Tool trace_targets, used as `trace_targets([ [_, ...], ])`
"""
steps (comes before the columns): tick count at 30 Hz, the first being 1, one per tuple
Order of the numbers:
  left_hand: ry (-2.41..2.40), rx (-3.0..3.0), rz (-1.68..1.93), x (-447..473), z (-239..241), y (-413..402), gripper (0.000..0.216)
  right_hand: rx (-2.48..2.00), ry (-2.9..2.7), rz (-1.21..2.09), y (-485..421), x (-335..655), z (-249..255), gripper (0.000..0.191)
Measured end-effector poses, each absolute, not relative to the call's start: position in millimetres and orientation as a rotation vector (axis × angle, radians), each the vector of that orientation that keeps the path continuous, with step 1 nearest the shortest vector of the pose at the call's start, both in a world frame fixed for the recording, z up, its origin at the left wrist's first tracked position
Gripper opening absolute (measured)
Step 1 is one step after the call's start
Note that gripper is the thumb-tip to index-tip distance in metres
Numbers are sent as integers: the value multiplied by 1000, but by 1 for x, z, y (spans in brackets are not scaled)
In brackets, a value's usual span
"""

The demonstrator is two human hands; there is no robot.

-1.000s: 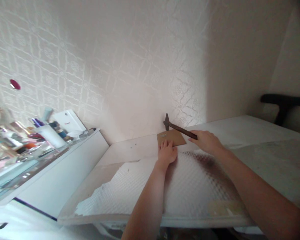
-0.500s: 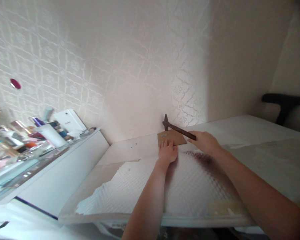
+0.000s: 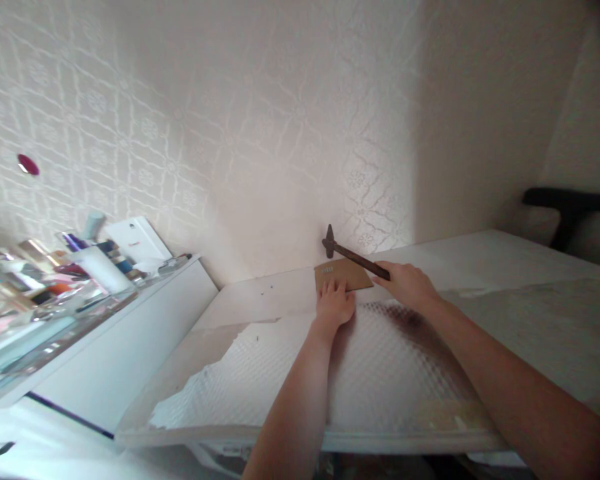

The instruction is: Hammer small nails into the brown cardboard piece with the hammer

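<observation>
Pale wallpaper (image 3: 260, 133) with a floral lattice is seen behind a white table (image 3: 430, 257), with shadow thrown over its right part. The left hand (image 3: 335, 305) is laid open, palm down, fingers slightly spread on a cardboard piece (image 3: 350, 273). The hammer (image 3: 359, 259) is gripped near the handle's end by the closed right hand (image 3: 407, 285), just right of the card.

Hammer: dark brown all over, slim straight handle, small head, narrow pointed end turned up, blunter end turned down. Head is held ahead of the left fingers, by the card's far edge; whether contact is made cannot be told. Card: flat, plain brown, straight-edged, narrowed toward the right hand. Near its far left corner a short pale row is seen, too small to be identified.

Under both forearms, a white textured sheet (image 3: 220, 393) is spread, ragged along its left edge. Left of the left hand, tiny bits (image 3: 272, 287) are scattered on the tabletop. Farther left, a white cabinet (image 3: 125, 347) is crowded with blurred bottles and tubes (image 3: 103, 272). Well right of the right hand, a black armrest-like part (image 3: 570, 200) is seen.
</observation>
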State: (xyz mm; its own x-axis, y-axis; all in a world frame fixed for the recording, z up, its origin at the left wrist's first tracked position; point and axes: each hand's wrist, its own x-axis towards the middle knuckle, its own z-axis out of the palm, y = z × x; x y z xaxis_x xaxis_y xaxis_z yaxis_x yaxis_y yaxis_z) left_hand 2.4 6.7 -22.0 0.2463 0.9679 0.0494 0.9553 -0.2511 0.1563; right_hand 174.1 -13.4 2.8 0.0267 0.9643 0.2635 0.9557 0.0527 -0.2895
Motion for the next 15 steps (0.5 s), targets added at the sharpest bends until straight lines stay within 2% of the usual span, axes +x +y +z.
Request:
trace_targets([
  [15,1857,2408,206,3,-21,7,54,-1935,-1978,-28,-17,174,5,41],
])
